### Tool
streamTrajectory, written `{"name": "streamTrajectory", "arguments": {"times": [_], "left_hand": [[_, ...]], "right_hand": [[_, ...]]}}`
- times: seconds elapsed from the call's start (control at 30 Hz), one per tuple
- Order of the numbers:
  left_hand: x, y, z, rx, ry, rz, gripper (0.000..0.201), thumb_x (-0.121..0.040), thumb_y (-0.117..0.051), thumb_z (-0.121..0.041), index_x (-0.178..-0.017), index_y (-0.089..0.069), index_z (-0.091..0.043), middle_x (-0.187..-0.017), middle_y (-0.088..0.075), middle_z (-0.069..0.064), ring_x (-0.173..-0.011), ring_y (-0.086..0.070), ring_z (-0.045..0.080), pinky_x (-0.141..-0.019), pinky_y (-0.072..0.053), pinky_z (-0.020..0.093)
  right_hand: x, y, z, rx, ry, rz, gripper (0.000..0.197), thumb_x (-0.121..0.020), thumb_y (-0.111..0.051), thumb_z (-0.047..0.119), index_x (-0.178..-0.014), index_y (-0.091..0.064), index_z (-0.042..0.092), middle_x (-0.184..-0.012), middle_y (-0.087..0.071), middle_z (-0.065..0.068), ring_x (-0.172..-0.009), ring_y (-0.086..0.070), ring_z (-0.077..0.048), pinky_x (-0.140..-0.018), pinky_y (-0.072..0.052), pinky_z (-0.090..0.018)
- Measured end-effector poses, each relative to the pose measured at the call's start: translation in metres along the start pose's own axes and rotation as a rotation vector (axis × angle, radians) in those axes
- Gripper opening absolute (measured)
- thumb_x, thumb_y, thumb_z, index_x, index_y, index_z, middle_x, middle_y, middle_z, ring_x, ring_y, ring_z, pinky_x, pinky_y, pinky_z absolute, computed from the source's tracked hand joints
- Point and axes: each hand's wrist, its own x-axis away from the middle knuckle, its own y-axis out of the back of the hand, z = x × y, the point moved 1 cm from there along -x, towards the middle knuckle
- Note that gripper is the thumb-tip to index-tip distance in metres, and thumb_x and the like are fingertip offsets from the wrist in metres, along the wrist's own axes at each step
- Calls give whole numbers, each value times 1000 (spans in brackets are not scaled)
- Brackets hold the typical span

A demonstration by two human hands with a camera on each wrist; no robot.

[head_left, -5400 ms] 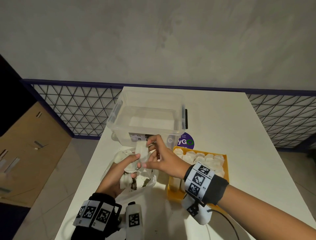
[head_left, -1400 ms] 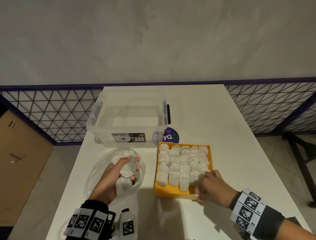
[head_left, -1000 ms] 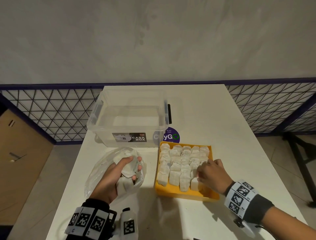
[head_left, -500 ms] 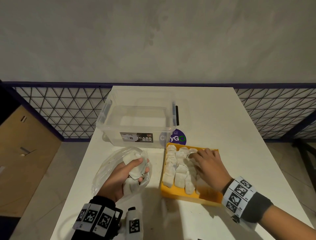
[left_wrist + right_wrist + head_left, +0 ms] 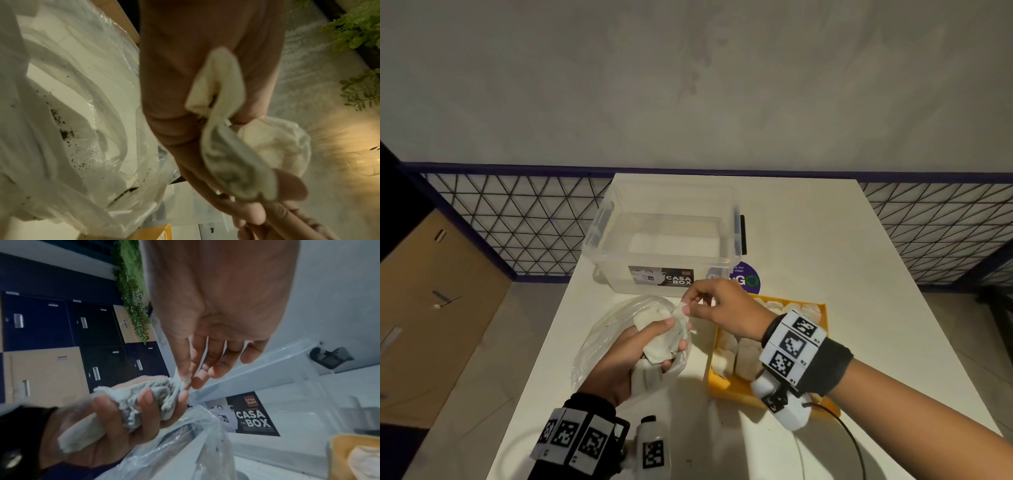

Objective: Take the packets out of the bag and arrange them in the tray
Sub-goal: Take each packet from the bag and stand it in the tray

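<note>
A clear plastic bag [image 5: 602,337] lies on the white table, left of the orange tray [image 5: 736,385]. My left hand [image 5: 654,342] is over the bag's mouth and grips a bunch of white packets [image 5: 659,346]. My right hand [image 5: 690,306] has come across from the tray and pinches the top corner of one packet [image 5: 180,379] in that bunch between thumb and forefinger. The tray holds rows of white packets [image 5: 743,356], partly hidden by my right wrist. In the left wrist view the bag [image 5: 68,129] shows dark crumbs inside, and the packets [image 5: 228,155] sit in my left hand's fingers.
A clear lidless storage box [image 5: 667,240] labelled CASA BOX stands just behind the bag and tray. A purple round sticker [image 5: 748,279] lies on the table [image 5: 859,274] beside it. Wire mesh fencing runs behind the table on both sides.
My right hand has left the tray and moved left to the bunch in my left hand, where it now pinches a packet. The left hand has stayed over the bag.
</note>
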Motion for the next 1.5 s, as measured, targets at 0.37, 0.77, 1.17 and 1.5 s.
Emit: {"name": "streamTrajectory", "arguments": {"times": [0.37,0.77,1.17,1.5], "left_hand": [[3,6,3,155,26,-56,27,-94,-52,-19,-115,-64,-8,-71,-61,11,-45,-49,13,-43,-41,20],[6,1,-1,143,-108,-92,30,-95,-50,-15,-121,-61,-6,-70,-60,14,-46,-48,17,-43,-42,22],[2,10,6,228,-66,-145,26,-93,-53,-10,-117,-63,-7,-104,-70,17,-63,-62,19,-42,-42,25],[3,24,11,172,61,-90,37,-96,-46,-22,-113,-65,5,-69,-59,6,-42,-41,14,-46,-42,19]], "right_hand": [[1,7,5,-122,5,38,21,-85,-61,6,-105,-62,12,-86,-56,6,-75,-50,-3,-70,-39,-10],[3,8,11,-98,-134,-3,29,-88,-54,46,-84,-64,19,-74,-63,0,-66,-55,-7,-65,-43,-19],[10,34,-2,92,-105,-17,18,-83,-67,9,-100,-67,14,-80,-55,13,-67,-45,5,-64,-35,-8],[25,-9,-52,384,-296,376,24,-83,-62,5,-106,-62,10,-93,-54,2,-87,-47,-13,-69,-36,-20]]}}
